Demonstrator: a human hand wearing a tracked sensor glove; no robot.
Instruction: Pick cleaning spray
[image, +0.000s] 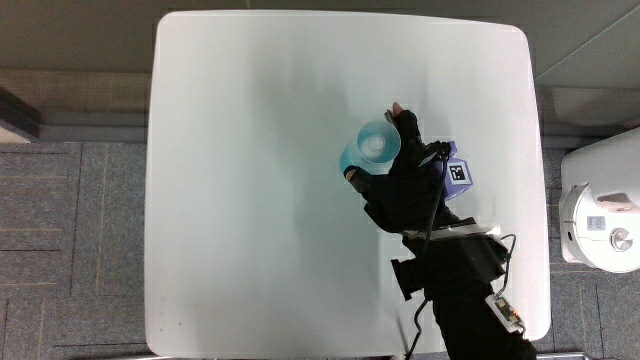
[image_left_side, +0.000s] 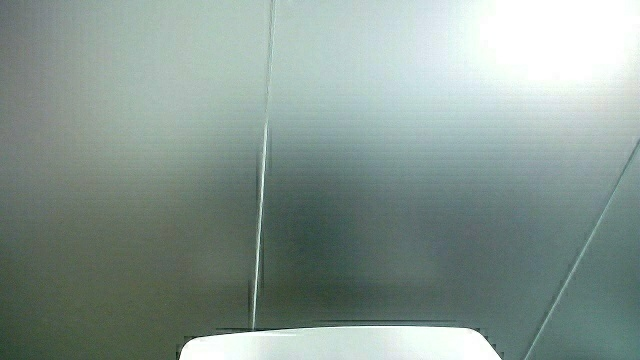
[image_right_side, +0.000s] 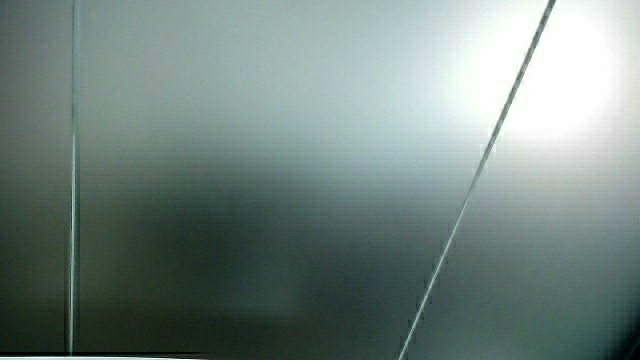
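Note:
In the main view a pale blue round object (image: 372, 148), seen from above and looking like a cleaning spray container, stands on the white table (image: 250, 200). The black-gloved hand (image: 392, 160) wraps around it, one finger curled over its rim and the thumb against its nearer side. The patterned cube (image: 456, 174) sits on the hand's back. Its forearm runs toward the table's edge nearest the person. Both side views show only a pale wall and a sliver of table edge (image_left_side: 340, 345).
A white appliance (image: 598, 215) stands on the floor beside the table. Cables and a small device (image: 500, 300) hang along the forearm over the table corner nearest the person.

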